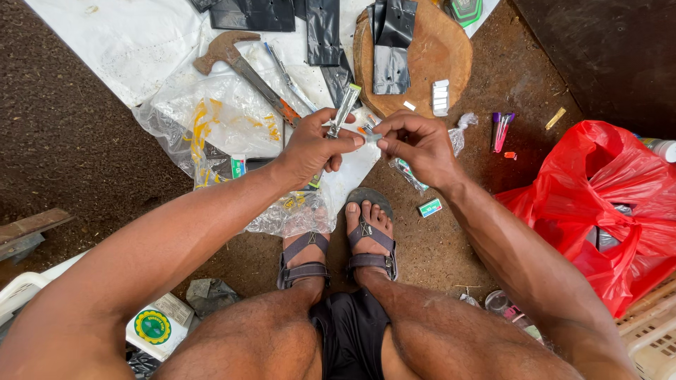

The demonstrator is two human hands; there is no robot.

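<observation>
We see the left hand (pixel 310 144) gripping a slim metal tool (pixel 345 109), tilted upward. The right hand (pixel 422 144) pinches a small pale piece (pixel 373 138) against the left fingertips. A hammer (pixel 243 67) lies on clear plastic sheeting (pixel 218 116); a red bag (pixel 598 197) sits right.

A small green-and-white box (pixel 430 207) lies on the dirt right of centre; another green-labelled packet (pixel 239 166) sits left of centre. A white package with a round green-and-yellow label (pixel 153 326) rests lower left.
</observation>
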